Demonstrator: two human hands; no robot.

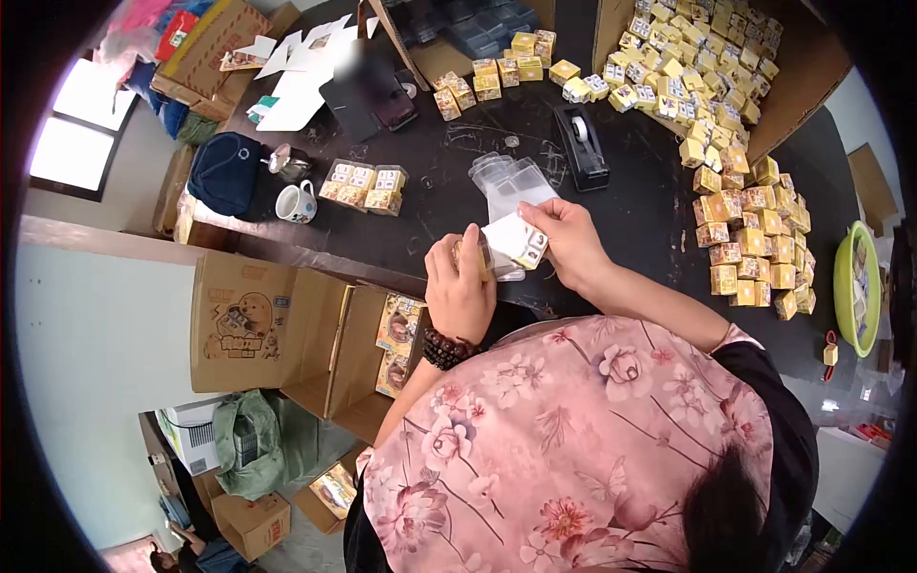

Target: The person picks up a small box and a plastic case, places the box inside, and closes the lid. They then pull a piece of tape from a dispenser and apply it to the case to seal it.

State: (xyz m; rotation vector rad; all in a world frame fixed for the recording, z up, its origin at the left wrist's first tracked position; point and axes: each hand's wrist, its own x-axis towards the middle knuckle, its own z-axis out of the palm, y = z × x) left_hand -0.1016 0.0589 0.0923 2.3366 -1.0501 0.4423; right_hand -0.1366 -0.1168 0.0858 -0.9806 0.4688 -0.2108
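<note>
My right hand (573, 244) pinches a small white-and-yellow box (528, 250) whose printed side faces up, with a plain white face beside it. Close by on the left, my left hand (457, 291) is curled, its fingers closed around something yellowish and partly see-through that I cannot make out. Under and beyond both hands lie clear plastic cases (516, 181) on the black table (430, 205). A black tape dispenser (585, 148) stands just past my right hand. A beaded bracelet circles my left wrist.
Rows of small yellow boxes (755, 239) stand at the right, below a carton (807, 67) spilling many more. A packed group (363, 187) sits left, near a mug (296, 202) and a phone (387, 100). An open carton (310, 325) adjoins the table's left front; a green basin (845, 286) is far right.
</note>
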